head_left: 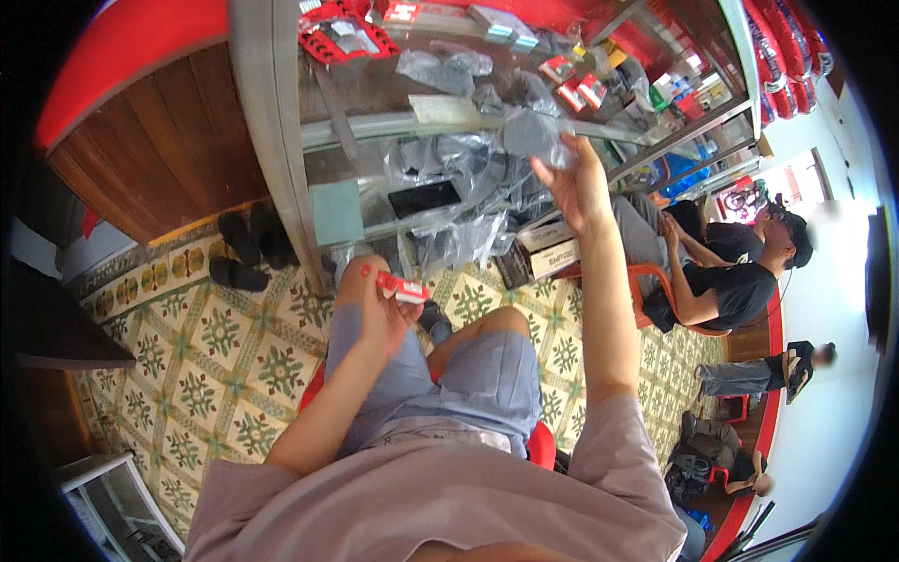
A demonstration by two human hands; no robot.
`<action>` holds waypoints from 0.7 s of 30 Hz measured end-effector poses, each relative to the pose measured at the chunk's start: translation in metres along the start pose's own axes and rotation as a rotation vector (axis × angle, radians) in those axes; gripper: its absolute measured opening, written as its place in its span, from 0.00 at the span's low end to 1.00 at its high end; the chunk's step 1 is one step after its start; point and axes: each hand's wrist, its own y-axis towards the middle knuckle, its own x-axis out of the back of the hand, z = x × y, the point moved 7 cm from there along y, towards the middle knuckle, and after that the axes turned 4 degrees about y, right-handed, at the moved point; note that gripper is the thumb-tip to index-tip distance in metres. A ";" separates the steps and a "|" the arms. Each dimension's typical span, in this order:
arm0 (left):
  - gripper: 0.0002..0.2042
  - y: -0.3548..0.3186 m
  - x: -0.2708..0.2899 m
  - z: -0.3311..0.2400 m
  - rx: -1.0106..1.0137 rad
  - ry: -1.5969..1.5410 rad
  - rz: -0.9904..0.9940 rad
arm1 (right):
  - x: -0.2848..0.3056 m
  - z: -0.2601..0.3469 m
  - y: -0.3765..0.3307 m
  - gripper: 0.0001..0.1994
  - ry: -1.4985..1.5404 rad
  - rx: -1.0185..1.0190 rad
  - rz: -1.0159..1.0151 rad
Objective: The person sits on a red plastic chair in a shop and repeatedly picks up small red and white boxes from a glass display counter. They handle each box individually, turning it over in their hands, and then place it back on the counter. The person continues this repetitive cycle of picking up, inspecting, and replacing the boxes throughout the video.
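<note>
My left hand is closed around a small red and white box, just over my left knee. Farther off to the right, my right hand reaches out to the glass display case and grips a see-through plastic bag with something greyish in it. What is inside the bag cannot be made out. Below that hand, the case's lower shelf holds many crumpled plastic bags and a black flat phone-like slab.
The display case's metal post rises at the left. On its upper shelf lie small red and white boxes and a red tray. Cartons stand low by the case. A person in black sits at the right. Dark sandals lie on the tiles.
</note>
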 end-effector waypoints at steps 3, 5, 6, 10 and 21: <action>0.27 0.004 0.005 -0.005 -0.034 0.047 -0.046 | 0.019 -0.054 -0.062 0.19 -0.014 -0.201 0.067; 0.27 0.005 0.009 -0.005 -0.027 0.064 -0.069 | 0.033 -0.109 -0.109 0.16 -0.047 -0.336 0.165; 0.26 0.005 0.007 -0.008 -0.028 0.065 -0.070 | 0.031 -0.137 -0.127 0.13 -0.086 -0.383 0.199; 0.29 -0.005 -0.003 -0.009 -0.003 0.261 -0.036 | 0.004 -0.178 -0.160 0.06 -0.386 -0.184 0.372; 0.25 0.008 0.010 0.004 0.047 0.130 -0.045 | 0.021 -0.150 -0.128 0.08 -0.731 0.215 0.087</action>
